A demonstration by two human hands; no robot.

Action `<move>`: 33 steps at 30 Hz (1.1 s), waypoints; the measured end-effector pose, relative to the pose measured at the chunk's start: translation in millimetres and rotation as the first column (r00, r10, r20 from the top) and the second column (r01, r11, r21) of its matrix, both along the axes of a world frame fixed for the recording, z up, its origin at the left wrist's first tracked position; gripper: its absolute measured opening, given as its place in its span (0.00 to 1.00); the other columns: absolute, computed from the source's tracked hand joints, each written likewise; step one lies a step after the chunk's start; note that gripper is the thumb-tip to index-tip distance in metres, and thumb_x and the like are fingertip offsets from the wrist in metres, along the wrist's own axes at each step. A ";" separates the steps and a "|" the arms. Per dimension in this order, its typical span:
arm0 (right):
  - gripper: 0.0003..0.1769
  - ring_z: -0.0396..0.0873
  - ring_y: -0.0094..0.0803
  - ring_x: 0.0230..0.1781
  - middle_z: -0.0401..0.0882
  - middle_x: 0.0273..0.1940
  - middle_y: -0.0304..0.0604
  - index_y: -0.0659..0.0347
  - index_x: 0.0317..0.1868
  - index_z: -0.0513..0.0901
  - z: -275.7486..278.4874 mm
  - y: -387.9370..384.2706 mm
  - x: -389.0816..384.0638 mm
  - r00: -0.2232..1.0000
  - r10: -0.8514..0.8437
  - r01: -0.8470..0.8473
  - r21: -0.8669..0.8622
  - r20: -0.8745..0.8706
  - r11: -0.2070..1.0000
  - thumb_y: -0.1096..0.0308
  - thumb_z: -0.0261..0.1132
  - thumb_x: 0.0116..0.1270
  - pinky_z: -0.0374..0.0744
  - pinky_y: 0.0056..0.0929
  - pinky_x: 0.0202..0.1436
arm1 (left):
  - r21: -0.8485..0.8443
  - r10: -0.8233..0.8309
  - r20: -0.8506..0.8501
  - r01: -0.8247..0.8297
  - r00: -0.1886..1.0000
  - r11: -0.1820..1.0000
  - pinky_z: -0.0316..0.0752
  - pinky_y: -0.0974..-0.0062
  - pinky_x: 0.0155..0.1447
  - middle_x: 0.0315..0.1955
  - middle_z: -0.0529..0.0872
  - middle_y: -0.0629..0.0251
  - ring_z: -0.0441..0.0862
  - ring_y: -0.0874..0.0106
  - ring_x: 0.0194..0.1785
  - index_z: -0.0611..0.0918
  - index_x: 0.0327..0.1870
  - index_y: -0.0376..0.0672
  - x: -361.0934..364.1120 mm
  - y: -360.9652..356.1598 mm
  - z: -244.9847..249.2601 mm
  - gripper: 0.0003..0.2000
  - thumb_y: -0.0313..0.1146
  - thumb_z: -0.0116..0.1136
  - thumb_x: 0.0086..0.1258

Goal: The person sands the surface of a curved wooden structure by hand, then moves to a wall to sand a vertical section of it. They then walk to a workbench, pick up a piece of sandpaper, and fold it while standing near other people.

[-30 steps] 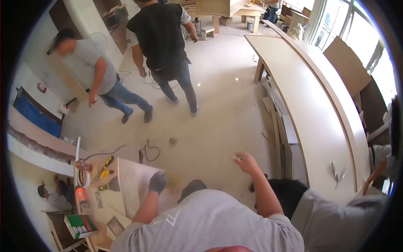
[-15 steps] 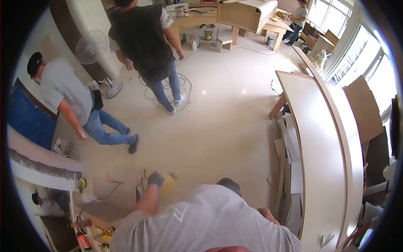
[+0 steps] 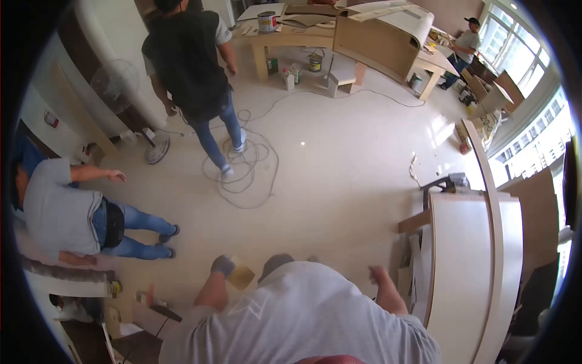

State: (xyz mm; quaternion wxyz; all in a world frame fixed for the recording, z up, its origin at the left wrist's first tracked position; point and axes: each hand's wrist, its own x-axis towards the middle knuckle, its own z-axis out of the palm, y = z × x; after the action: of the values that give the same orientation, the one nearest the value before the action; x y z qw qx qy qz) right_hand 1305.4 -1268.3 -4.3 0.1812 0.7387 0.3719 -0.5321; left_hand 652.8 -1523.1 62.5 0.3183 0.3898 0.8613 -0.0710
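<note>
My left hand (image 3: 223,265), in a grey-blue glove, is out in front at the left of my body. It is closed on a flat, yellowish square piece (image 3: 242,276), whose exact kind I cannot make out. On the other side, my bare right hand (image 3: 379,275) hangs over the floor, near the long white panel bench but apart from it. Its fingers are blurred, and nothing shows in them. Below my grey shirt (image 3: 291,315) a dark shoe (image 3: 276,265) steps forward.
A white-topped bench (image 3: 458,261) with a long board (image 3: 498,242) runs along the right. Looped cable (image 3: 267,182) lies on the floor ahead. One person in a dark vest (image 3: 188,67) walks ahead; another in grey (image 3: 63,206) is at left. A standing fan (image 3: 156,148) and a wooden workbench (image 3: 291,38) stand beyond.
My view has shifted with my walking. My right hand has swung forward and out. The person at left appears lower and farther left, one arm now raised. The yellowish piece stays in my left hand.
</note>
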 end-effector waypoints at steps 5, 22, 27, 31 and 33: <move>0.23 0.79 0.35 0.33 0.82 0.37 0.41 0.58 0.54 0.81 2.3 303.8 -102.8 0.939 0.331 -0.290 0.300 -0.094 0.909 0.47 0.64 0.72 0.80 0.38 0.34 | -0.098 -0.101 -0.048 0.096 0.994 0.991 0.80 0.57 0.56 0.46 0.89 0.51 0.87 0.52 0.49 0.89 0.41 0.41 -52.3 57.1 -45.8 0.14 0.36 0.53 0.63; 0.28 0.85 0.39 0.37 0.85 0.40 0.47 0.64 0.46 0.85 10.6 799.6 -449.2 0.839 0.542 -0.544 0.090 0.048 0.834 0.42 0.67 0.68 0.84 0.42 0.34 | 0.397 0.444 0.051 -0.426 0.895 0.813 0.79 0.55 0.51 0.39 0.87 0.47 0.85 0.49 0.46 0.85 0.40 0.40 -253.6 617.8 -21.3 0.12 0.38 0.55 0.68; 0.29 0.83 0.39 0.28 0.83 0.30 0.49 0.64 0.37 0.85 4.5 958.3 -593.9 0.526 0.850 -0.841 0.179 0.043 0.511 0.41 0.63 0.69 0.83 0.39 0.28 | 0.539 0.633 0.047 -0.553 0.773 0.635 0.79 0.56 0.51 0.42 0.87 0.51 0.85 0.51 0.48 0.83 0.44 0.40 -236.0 684.7 -57.5 0.12 0.37 0.50 0.74; 0.36 0.85 0.48 0.28 0.84 0.33 0.58 0.74 0.37 0.85 10.2 1056.8 -689.7 0.316 0.946 -0.931 0.215 0.071 0.295 0.39 0.57 0.72 0.84 0.45 0.34 | 0.588 0.784 0.215 -0.718 0.582 0.372 0.79 0.57 0.53 0.43 0.86 0.51 0.84 0.52 0.49 0.82 0.47 0.40 -258.3 762.0 -77.1 0.11 0.35 0.50 0.74; 0.37 0.85 0.48 0.28 0.84 0.34 0.59 0.75 0.38 0.85 -1.9 1105.9 -729.3 0.310 0.949 -0.937 0.190 0.056 0.294 0.39 0.58 0.72 0.84 0.44 0.34 | 0.687 0.780 0.284 -0.685 0.558 0.240 0.79 0.59 0.53 0.43 0.87 0.49 0.85 0.53 0.49 0.84 0.47 0.38 -277.6 825.7 -58.6 0.11 0.29 0.52 0.69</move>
State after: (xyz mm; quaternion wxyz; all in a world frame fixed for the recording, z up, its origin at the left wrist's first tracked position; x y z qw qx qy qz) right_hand 576.0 -162.4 -6.3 0.3759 0.3748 0.7882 -0.3114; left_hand 375.3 -697.3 3.9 0.0755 0.0283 0.9054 0.4168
